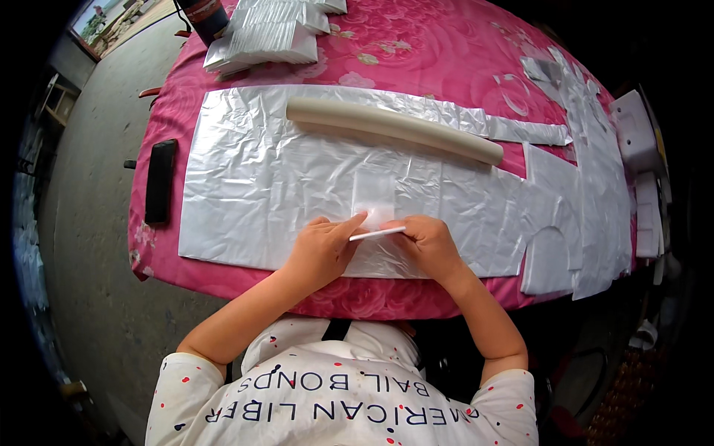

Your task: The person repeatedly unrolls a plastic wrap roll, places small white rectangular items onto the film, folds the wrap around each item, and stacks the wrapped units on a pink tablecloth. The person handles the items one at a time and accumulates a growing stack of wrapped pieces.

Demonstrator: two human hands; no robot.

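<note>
Between my two hands is a folded white plastic bag (378, 233), its thick edge turned toward me. My left hand (326, 247) pinches its left end, with fingers bent and the thumb side facing in. The right end is gripped by my right hand (428, 244), partly covering it. Just beyond my fingers a narrow strip of translucent plastic (373, 195) lies flat. Under both hands spreads a wide pile of silvery-white plastic bags (245, 186), wrinkled on top. A long beige tube (394, 129) rests across the far part of this pile.
A pink floral cloth (416, 44) covers the table. Stacks of folded white plastic (268, 43) stand at the far left beside a dark canister (203, 18). A black phone-like object (160, 182) lies near the left edge. Loose plastic (599, 193) and white containers (636, 134) are at the right.
</note>
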